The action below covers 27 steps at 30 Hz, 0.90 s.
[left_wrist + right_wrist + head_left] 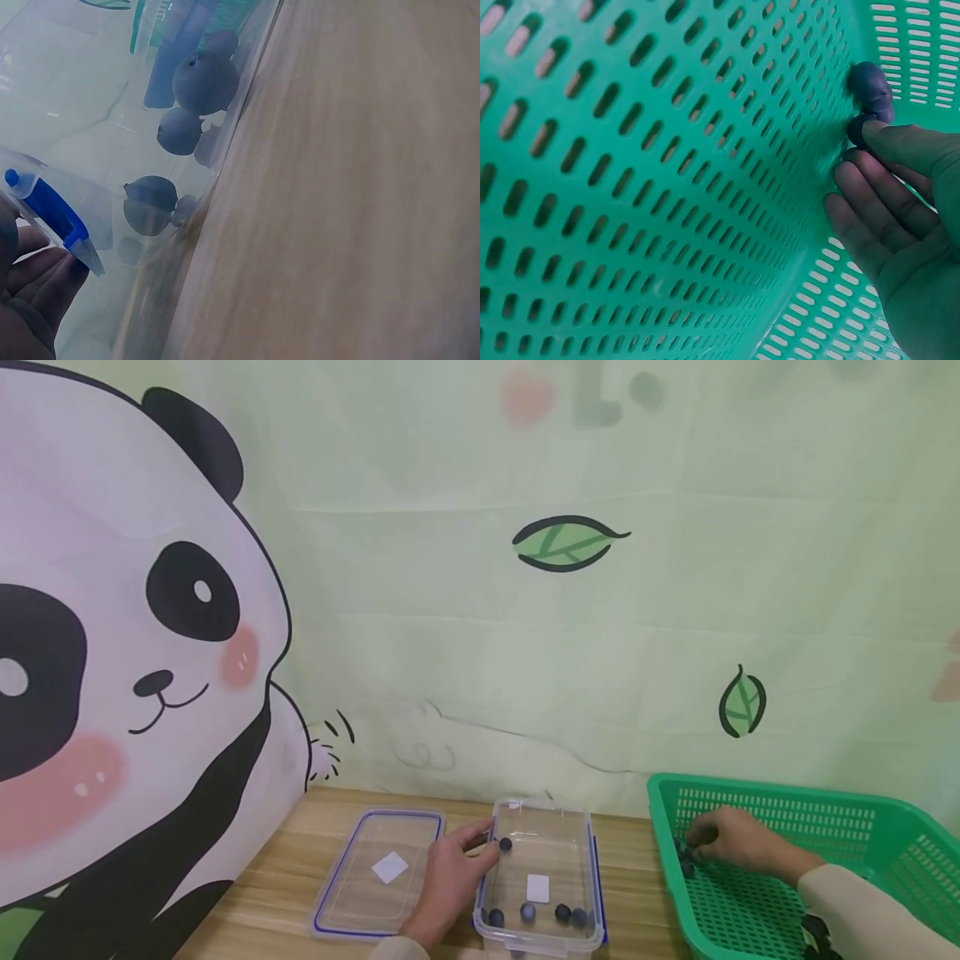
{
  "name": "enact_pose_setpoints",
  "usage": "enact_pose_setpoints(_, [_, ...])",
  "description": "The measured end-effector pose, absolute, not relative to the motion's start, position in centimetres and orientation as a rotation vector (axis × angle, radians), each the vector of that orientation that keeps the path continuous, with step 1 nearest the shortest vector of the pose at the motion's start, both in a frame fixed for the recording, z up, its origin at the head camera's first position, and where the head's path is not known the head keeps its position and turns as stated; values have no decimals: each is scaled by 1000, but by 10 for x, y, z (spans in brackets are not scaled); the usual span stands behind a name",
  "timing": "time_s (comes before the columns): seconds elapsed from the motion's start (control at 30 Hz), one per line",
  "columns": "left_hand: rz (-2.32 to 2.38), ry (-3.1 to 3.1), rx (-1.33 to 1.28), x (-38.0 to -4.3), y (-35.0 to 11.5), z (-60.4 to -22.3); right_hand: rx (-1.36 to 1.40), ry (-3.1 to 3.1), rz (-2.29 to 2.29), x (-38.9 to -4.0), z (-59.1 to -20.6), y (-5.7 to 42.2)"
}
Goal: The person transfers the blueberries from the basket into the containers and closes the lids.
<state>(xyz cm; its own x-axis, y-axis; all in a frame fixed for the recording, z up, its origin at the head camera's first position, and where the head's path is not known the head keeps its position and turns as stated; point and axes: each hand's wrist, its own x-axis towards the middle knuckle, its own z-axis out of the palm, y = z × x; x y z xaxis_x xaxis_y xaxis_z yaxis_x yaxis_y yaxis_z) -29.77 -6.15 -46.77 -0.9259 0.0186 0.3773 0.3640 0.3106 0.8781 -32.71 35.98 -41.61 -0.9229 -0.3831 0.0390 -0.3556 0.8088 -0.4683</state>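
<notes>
A clear plastic container point(537, 852) with blue clips stands on the table, several blueberries point(528, 912) lying at its near end. My left hand point(452, 877) holds the container's left side, its fingers bent at a blue clip point(52, 214) in the left wrist view. One blueberry point(506, 844) shows close to the left thumb. Inside the green basket point(772, 906), my right hand point(738, 842) pinches a blueberry point(859, 131) between thumb and fingers. More blueberries point(870, 84) lie against the basket wall just beyond those fingertips.
A clear lid point(382, 872) with a blue seal and a white label lies left of the container. The wooden table point(626, 877) shows between container and basket. Behind stands a pale green cloth backdrop point(465, 652) with a printed panda and leaves.
</notes>
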Motion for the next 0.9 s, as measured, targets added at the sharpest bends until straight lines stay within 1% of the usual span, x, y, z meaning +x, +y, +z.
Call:
enact_pose_setpoints(0.23, [-1657, -2280, -347, -298, -62, -467, -578, 2946, -799, -325, -408, 361])
enact_pose_setpoints(0.43, [-1651, -2281, -343, -298, -61, -467, -579, 3023, -885, -321, -391, 359])
enact_pose_setpoints(0.63, [-1663, -2276, -354, -298, -61, -467, -600, 3159, -945, -309, -365, 353])
enact_pose_setpoints(0.9, [-1651, -2278, -360, -299, -62, -468, -503, 3203, -1101, -288, -327, 335])
